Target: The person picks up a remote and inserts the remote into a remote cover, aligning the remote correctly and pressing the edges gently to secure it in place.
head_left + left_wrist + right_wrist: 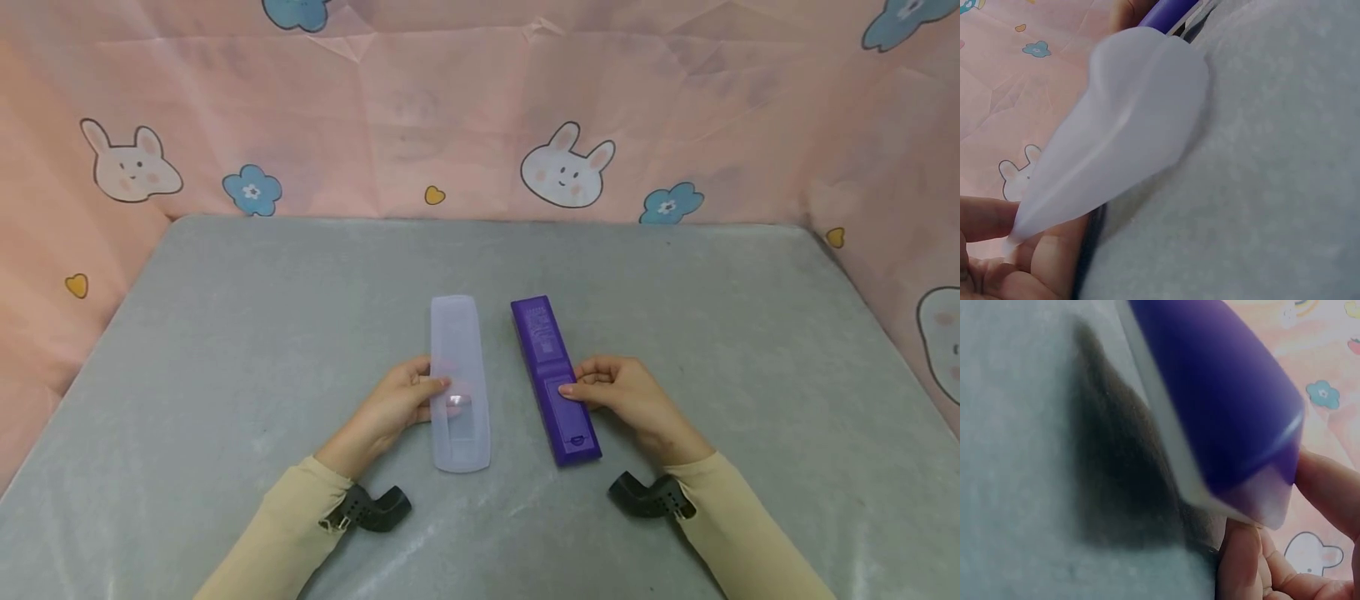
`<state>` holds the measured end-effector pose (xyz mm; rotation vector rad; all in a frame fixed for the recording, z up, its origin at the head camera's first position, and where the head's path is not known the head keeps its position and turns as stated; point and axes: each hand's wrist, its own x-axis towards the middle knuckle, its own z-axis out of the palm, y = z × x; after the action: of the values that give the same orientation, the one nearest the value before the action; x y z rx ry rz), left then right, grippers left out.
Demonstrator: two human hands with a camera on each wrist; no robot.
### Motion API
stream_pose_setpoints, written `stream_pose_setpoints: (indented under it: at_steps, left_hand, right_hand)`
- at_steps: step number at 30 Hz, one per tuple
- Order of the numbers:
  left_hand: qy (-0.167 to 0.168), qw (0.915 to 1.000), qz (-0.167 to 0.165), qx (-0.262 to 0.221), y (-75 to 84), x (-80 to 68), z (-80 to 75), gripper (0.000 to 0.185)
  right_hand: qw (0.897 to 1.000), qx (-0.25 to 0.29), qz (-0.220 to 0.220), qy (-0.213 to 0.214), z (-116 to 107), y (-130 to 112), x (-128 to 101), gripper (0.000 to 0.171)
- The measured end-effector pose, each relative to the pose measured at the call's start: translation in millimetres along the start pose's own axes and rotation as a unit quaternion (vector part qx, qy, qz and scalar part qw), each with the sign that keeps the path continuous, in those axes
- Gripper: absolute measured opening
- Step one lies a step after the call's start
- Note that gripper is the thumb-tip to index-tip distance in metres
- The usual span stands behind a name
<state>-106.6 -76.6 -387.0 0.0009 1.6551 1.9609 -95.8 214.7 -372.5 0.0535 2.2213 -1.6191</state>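
Both items sit mid-table, side by side, slightly apart. Left hand (397, 406) pinches the translucent silicone cover (457, 383) at its left edge; the opening faces up. Right hand (622, 396) grips the purple remote (555, 379) by its right side, back face up. Looks like the pick-up stage. Next move likely needs the remote's end lined up with the cover's opening.

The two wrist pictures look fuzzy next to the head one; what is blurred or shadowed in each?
Head view: evenly lit and sharp, the clear sleeve and purple remote crisp on the grey table. Left wrist view: the clear sleeve fills the frame, soft and out of focus from closeness. Right wrist view: the purple remote is blurred too, and throws a dark, heavy shadow on the table beside it.
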Motion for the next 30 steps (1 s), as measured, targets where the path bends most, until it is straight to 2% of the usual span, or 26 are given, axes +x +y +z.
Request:
stream_pose_setpoints:
  at_steps: [9,14,19,30]
  left_hand:
    - [0.008,0.9998,0.009,-0.018,-0.5,0.9,0.3,0.039]
    - [0.022,0.9988,0.037,-0.021,-0.2,1.9,0.3,0.049]
    - [0.037,0.9973,0.06,-0.023,0.0,1.1,2.0,0.047]
    - [0.013,0.9935,0.11,-0.03,0.5,-0.6,4.5,0.048]
  right_hand:
    - [0.999,0.043,0.004,-0.029,3.0,-0.9,-1.0,0.028]
    - [0.997,0.052,-0.006,-0.051,5.7,-1.8,-1.2,0.028]
    - [0.996,0.063,-0.016,-0.064,8.5,0.0,0.1,0.028]
    - [0.992,0.073,-0.026,-0.097,8.8,1.0,-0.5,0.027]
